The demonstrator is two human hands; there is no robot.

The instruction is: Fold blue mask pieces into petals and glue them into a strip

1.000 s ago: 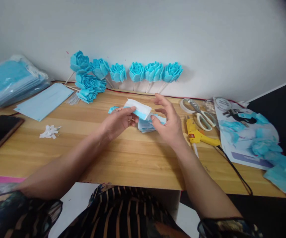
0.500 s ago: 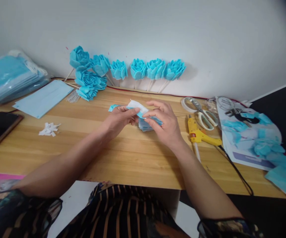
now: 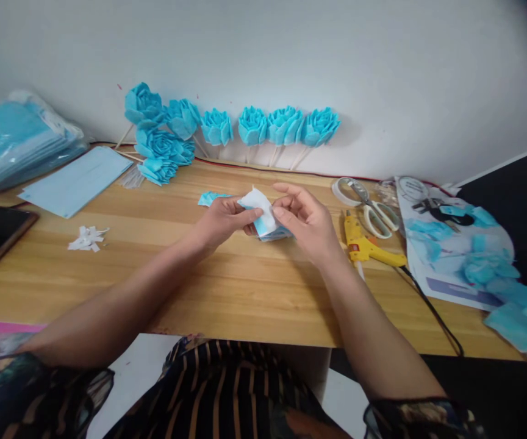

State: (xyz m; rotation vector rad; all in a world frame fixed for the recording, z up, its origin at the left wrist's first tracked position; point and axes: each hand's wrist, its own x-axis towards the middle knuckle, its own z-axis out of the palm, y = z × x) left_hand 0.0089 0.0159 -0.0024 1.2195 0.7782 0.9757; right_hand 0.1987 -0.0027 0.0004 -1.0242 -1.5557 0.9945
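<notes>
A small piece of blue-and-white mask fabric [image 3: 258,206], its white side mostly up, is held over the middle of the table. My left hand [image 3: 224,222] pinches its left part, thumb on top and fingers underneath. At its right edge, my right hand [image 3: 307,222] closes thumb and fingertips on the fabric, with the upper finger stretched out. Beneath the hands lies a stack of blue fabric pieces [image 3: 278,234], partly covered. Just behind my left hand is a small crinkled blue piece [image 3: 211,198].
Blue fabric flowers [image 3: 253,127] on sticks lean along the wall. To the right are scissors [image 3: 377,216], a tape roll [image 3: 343,192], a yellow glue gun [image 3: 359,241] and a printed bag [image 3: 441,277]. Leftward are a phone [image 3: 0,235], white scraps [image 3: 87,238], flat blue sheets [image 3: 78,180] and packed masks [image 3: 16,143].
The fabric piece has turned and opened so more white shows. My right hand's thumb has shifted up along its right edge. The whole view has moved slightly.
</notes>
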